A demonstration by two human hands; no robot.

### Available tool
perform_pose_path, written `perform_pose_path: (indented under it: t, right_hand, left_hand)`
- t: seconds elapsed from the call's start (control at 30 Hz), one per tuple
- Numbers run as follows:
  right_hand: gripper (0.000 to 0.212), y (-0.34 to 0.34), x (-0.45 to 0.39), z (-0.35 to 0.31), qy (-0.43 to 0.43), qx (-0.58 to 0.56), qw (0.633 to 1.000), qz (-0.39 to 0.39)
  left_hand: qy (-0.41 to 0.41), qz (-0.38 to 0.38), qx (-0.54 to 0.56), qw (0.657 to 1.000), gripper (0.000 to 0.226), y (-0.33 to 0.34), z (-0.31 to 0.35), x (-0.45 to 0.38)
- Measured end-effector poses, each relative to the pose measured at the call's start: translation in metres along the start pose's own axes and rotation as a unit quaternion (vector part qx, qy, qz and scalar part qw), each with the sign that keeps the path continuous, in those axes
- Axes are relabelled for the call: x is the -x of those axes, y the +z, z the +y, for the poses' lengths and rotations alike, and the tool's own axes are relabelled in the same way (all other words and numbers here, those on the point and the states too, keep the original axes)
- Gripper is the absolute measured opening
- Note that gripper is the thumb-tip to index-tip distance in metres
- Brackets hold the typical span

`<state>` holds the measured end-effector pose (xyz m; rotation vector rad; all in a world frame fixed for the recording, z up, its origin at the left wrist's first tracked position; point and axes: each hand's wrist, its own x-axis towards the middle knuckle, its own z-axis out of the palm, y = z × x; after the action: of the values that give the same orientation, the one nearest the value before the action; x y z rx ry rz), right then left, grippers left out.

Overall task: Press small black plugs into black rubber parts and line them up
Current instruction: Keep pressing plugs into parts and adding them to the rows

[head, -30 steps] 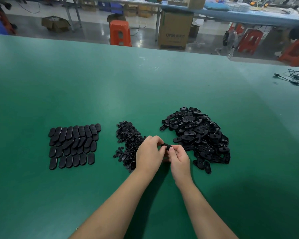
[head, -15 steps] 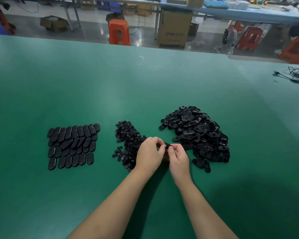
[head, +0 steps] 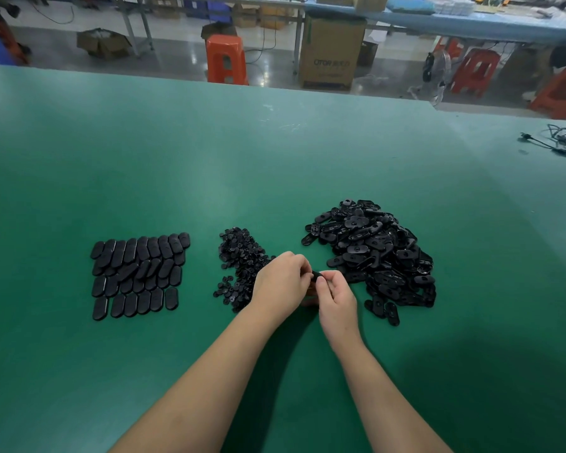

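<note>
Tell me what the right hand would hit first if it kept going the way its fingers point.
Probably the left hand, which faces it across the small black rubber part that both pinch; depth is unclear.

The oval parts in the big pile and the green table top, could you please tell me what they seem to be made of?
Oval parts: black rubber by the look, though moulded plastic is possible; mostly matt with soft glints on the edges. Table top: likely a green rubber or vinyl mat, smooth with a low sheen, since the overhead light reflects as broad blurred patches.
</note>
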<state>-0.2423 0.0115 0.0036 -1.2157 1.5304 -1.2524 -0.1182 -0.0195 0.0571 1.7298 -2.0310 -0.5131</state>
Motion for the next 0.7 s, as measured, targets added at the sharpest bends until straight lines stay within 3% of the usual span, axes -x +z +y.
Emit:
perform_pose_path:
  t: [0.1,0.17,0.3,0.47,0.7]
  right_hand:
    - [0.02,0.0,0.0,0.0,0.018,-0.031,0.999,-0.008]
    - [0.02,0.0,-0.001,0.0,0.022,-0.055,0.998,-0.011]
    - [0.022,-0.001,-0.001,-0.001,0.018,-0.057,0.998,-0.012]
    - [0.023,0.0,0.0,-0.002,-0.001,-0.045,0.999,-0.015]
    - [0.03,-0.001,-0.001,-0.002,0.003,-0.039,0.999,-0.01]
  left_hand:
    - [-0.001,0.015,0.029,0.999,0.004,0.001,-0.002,-0.001]
    - [-0.026,0.004,0.094,0.995,0.015,0.001,-0.004,-0.002]
    - [-0.073,-0.032,0.206,0.975,0.012,0.0,-0.01,-0.001]
    - [-0.11,-0.018,0.302,0.947,0.009,0.007,-0.011,0.003]
    - [-0.149,-0.014,0.325,0.934,0.007,0.016,-0.009,0.009]
